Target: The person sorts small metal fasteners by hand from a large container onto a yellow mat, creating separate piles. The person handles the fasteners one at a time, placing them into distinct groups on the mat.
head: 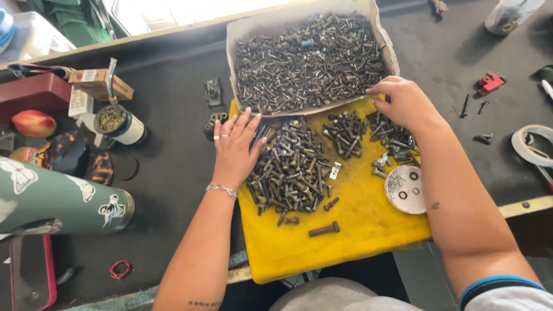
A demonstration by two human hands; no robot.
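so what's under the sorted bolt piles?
A yellow cloth lies under the bolt piles, on the dark table. The left hand covers the cloth's left edge.

Yellow cloth under dark rusty-brown bolts. Counter dark grey. Green flask with white butterfly pattern; red clip.

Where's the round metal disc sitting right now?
In the head view, the round metal disc lies on the yellow cloth near its right edge, just below the rightmost bolt pile and beside the right forearm.
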